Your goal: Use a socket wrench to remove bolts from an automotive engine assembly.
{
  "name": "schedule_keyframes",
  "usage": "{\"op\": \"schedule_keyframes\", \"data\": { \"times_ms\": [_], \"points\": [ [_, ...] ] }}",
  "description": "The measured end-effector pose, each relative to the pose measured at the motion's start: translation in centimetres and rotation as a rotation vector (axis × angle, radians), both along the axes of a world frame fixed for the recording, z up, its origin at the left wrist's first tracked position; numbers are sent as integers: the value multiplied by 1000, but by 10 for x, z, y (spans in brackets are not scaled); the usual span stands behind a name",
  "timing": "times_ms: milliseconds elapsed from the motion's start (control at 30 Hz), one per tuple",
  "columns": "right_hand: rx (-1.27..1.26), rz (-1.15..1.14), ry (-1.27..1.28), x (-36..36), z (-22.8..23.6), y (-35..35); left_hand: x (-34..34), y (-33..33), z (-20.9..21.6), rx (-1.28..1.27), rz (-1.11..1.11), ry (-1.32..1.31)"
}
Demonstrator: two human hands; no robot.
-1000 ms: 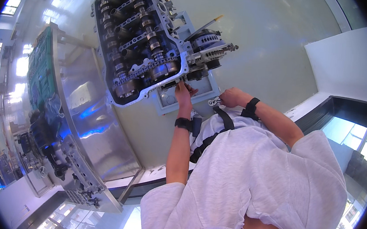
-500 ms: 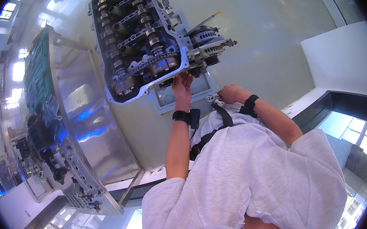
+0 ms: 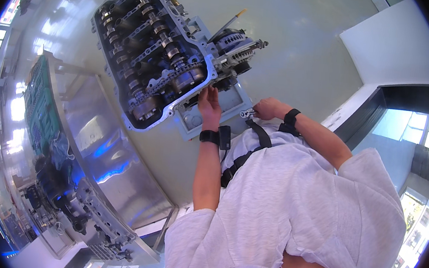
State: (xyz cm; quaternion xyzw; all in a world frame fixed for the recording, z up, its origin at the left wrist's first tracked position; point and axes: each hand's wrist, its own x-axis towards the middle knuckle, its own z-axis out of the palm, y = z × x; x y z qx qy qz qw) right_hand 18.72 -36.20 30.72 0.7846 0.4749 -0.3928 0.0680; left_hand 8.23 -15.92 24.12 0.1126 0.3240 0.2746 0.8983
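An engine (image 3: 150,50) with its top uncovered stands ahead of me, showing camshafts and a timing chain (image 3: 171,75). My left hand (image 3: 209,105) reaches up to its near front edge. The fingers look stretched out along the casing, and I see nothing held in them; what the fingertips touch is hard to make out. Close to my waist, my right hand (image 3: 272,109) is closed round a chrome ratchet wrench (image 3: 247,113), whose head sticks out to the left. The wrench's handle is mostly hidden by the hand.
An alternator (image 3: 233,43) and a yellow-tipped stick (image 3: 230,24) are on the engine's right side. Below is a light grey stand frame (image 3: 191,132). On the left a metal bench (image 3: 105,144) carries green trays (image 3: 39,101) and engine parts (image 3: 99,200). A white panel (image 3: 396,40) stands at right.
The view has shifted slightly, so the engine sits a little lower and further left. My left hand's fingers look closer together. The right hand keeps its hold on the ratchet wrench.
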Motion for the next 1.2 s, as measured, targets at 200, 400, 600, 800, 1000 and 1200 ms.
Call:
{"op": "schedule_keyframes", "data": {
  "times_ms": [200,400,600,800,1000,1200],
  "points": [
    [-3,-122,-8,-4,-12,-11,-10,-20,-6,-88,-129,49],
    [44,-197,-42,-10,6,-5,-25,-1,-43,-185,-247,114],
    [36,-250,-23,-11,2,-14,-1,15,-30,-58,-308,226],
    [70,-337,37,-15,9,-16,-11,22,-43,13,-281,338],
    [68,-351,59,-13,-8,-17,-11,23,-35,43,-396,287],
    [57,-395,81,-13,-2,-22,-12,33,-38,108,-337,347]
  ]
}}
